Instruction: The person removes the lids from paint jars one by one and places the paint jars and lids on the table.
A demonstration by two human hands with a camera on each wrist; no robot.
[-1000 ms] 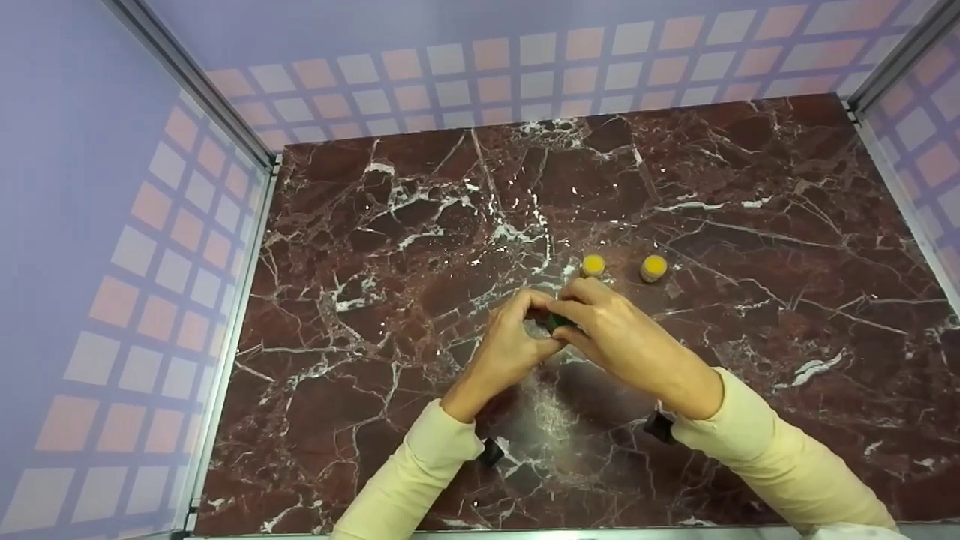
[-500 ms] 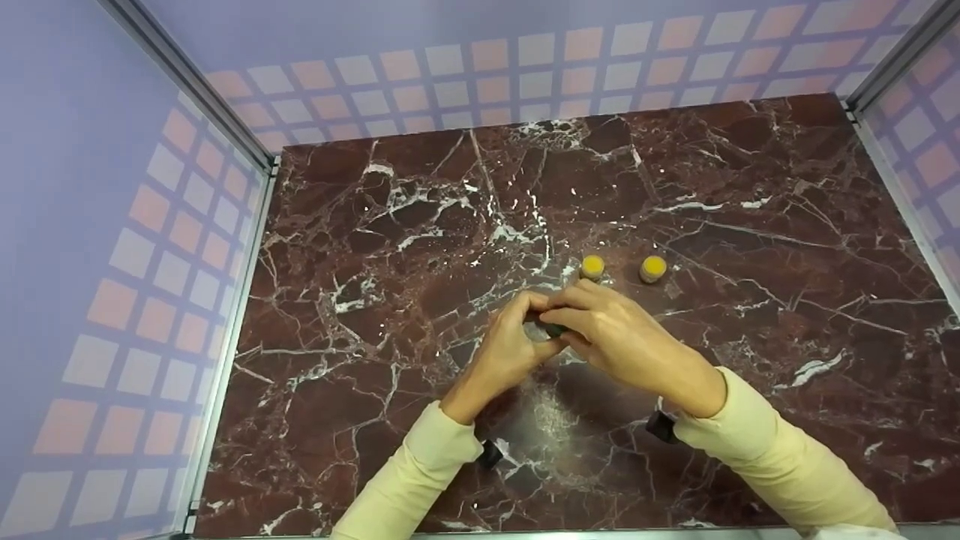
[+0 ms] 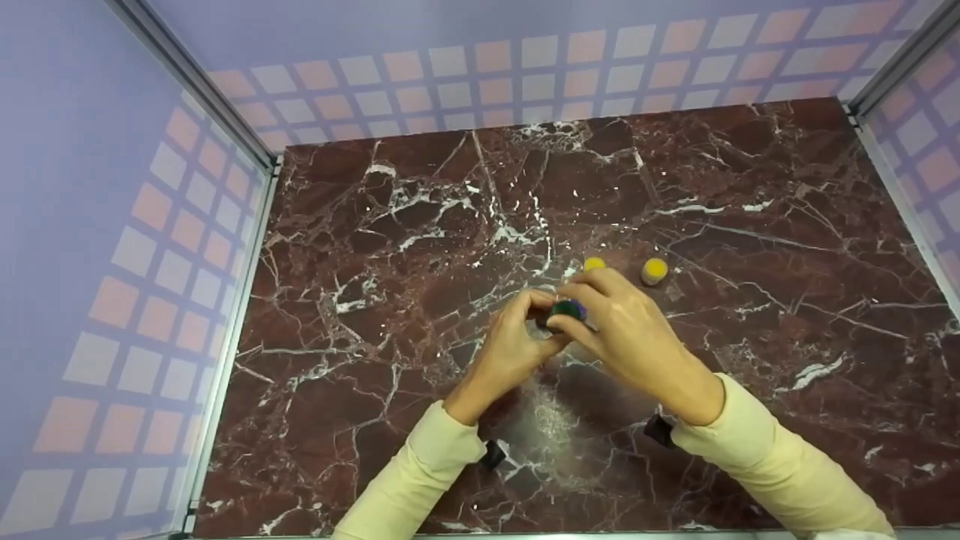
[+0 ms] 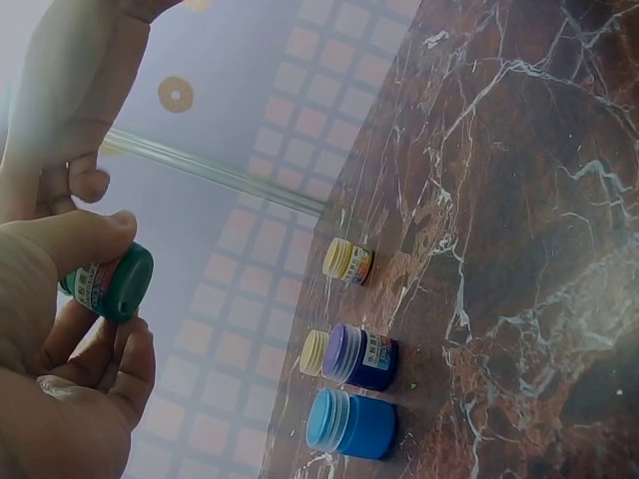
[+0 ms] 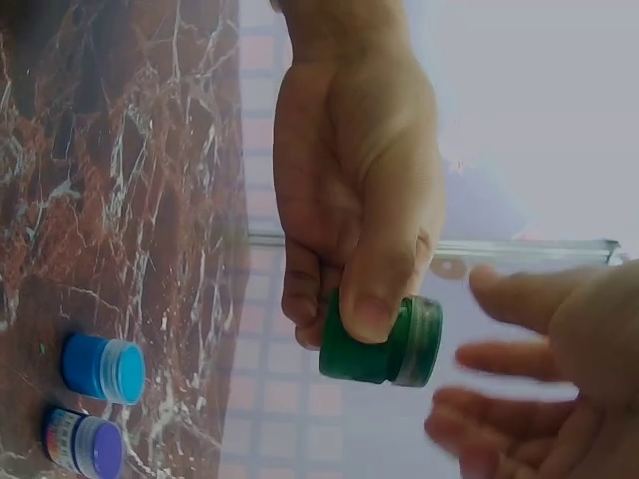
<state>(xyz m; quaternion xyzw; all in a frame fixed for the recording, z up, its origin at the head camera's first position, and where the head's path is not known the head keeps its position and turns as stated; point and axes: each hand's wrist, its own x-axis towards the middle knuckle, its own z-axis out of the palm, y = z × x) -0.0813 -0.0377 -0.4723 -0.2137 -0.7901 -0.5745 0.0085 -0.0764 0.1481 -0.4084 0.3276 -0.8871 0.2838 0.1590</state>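
Note:
A small green paint jar [image 3: 564, 310] is held above the tabletop by my left hand [image 3: 504, 346]. The thumb presses on its side in the right wrist view, where the green jar [image 5: 357, 351] lies sideways with its clear-rimmed lid end facing my right hand [image 5: 559, 369]. That hand's fingers are spread and apart from the jar. In the head view my right hand [image 3: 626, 334] arches around the jar's far and right sides. Printed labelling shows on the green jar [image 4: 122, 283] in the left wrist view.
Two yellow-lidded jars [image 3: 655, 271] stand beyond my hands. A blue jar [image 4: 364, 426] and a purple jar [image 4: 371, 359] stand close together, mostly hidden by my right hand in the head view. Patterned walls [image 3: 450, 82] border the marbled table [image 3: 360, 247].
My right fingers have come off the green jar and spread apart, uncovering its top. The right hand shifted slightly right, partly covering one yellow jar. My left hand stays in place.

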